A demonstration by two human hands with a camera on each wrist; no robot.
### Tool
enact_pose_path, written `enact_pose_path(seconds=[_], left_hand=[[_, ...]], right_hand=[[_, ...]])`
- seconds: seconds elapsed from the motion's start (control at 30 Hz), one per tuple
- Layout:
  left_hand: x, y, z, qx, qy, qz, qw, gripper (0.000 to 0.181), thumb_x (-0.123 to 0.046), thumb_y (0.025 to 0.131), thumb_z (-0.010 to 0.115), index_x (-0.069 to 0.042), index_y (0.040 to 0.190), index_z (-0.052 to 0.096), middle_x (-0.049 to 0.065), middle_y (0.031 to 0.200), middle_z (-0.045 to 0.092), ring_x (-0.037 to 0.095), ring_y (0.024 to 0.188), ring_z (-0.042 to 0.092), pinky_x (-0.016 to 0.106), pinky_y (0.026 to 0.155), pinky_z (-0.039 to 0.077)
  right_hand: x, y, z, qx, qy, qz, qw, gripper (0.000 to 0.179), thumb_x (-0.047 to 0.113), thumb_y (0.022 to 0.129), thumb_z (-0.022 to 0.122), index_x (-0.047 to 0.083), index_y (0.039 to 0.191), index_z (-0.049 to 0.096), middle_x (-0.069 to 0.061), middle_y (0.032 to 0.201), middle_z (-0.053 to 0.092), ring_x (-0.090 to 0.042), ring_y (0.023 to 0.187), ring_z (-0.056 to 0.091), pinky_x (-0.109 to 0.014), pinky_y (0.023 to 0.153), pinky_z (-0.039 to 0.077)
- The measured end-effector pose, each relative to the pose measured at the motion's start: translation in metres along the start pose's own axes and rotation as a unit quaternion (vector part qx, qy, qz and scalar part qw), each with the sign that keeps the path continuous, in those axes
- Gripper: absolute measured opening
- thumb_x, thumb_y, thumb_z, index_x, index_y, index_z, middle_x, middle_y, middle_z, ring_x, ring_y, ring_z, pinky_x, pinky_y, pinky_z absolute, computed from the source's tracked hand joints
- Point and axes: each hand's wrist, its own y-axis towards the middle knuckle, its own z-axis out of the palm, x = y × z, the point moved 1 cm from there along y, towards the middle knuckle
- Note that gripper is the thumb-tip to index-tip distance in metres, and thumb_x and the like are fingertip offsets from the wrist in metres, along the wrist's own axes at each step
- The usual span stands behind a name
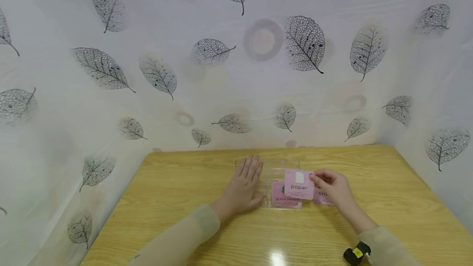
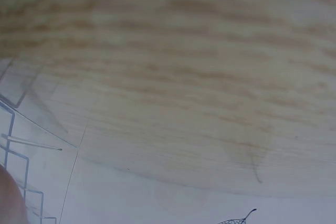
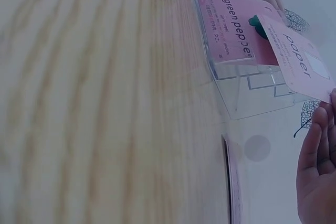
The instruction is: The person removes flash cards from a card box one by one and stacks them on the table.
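Observation:
My right hand point(image 1: 334, 187) pinches the right edge of a pink card point(image 1: 298, 184) printed "paper", between thumb and fingers. The card overlaps a pink "green pepper" card point(image 1: 278, 201), which stands in the front of a clear stepped plastic holder point(image 1: 275, 163). Fingers straight, my left hand point(image 1: 241, 187) rests against the holder's left part. In the right wrist view, the "paper" card point(image 3: 296, 61) is tilted above the holder's steps, and the "green pepper" card point(image 3: 226, 27) leans in the lowest tier. The left wrist view catches only the holder's stepped side point(image 2: 18, 156) and a blurred fingertip.
Right of the holder lies a pink card point(image 1: 322, 198) starting "cra", partly behind my right hand; the right wrist view gives a thin stack edge point(image 3: 233, 182) there. The wooden table point(image 1: 166, 184) meets a leaf-patterned curtain point(image 1: 166, 122) at its back and sides.

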Motion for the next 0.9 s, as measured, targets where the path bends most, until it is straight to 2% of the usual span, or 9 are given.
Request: enact_pose_path(seconds=[0.27, 0.6, 0.9], left_hand=[[0.0, -0.001, -0.003, 0.007, 0.004, 0.0, 1.0, 0.099, -0.071, 0.102, 0.041, 0.002, 0.167, 0.022, 0.025, 0.175, 0.022, 0.042, 0.163, 0.025, 0.049, 0.134, 0.024], [-0.001, -0.001, -0.001, 0.006, 0.004, -0.002, 1.0, 0.099, -0.071, 0.102, 0.04, 0.002, 0.167, 0.021, 0.024, 0.175, 0.023, 0.042, 0.164, 0.022, 0.049, 0.135, 0.023], [0.0, 0.0, -0.001, 0.001, 0.007, 0.0, 1.0, 0.099, -0.071, 0.102, 0.04, 0.002, 0.167, 0.022, 0.024, 0.175, 0.023, 0.042, 0.164, 0.022, 0.049, 0.135, 0.024]], right_hand=[[0.0, -0.002, -0.004, -0.012, -0.002, 0.008, 0.9999, 0.025, 0.013, 0.102, 0.072, -0.01, 0.114, 0.073, 0.014, 0.083, 0.072, 0.002, 0.074, 0.064, -0.018, 0.067, 0.06], [-0.002, -0.002, -0.008, -0.022, 0.0, 0.011, 0.9997, 0.026, 0.013, 0.103, 0.07, -0.011, 0.114, 0.073, 0.015, 0.079, 0.068, 0.001, 0.071, 0.059, -0.017, 0.062, 0.055], [-0.004, -0.003, -0.013, -0.031, -0.009, 0.009, 0.9995, 0.028, 0.014, 0.104, 0.068, -0.011, 0.116, 0.072, 0.018, 0.081, 0.068, 0.003, 0.072, 0.06, -0.017, 0.064, 0.057]])
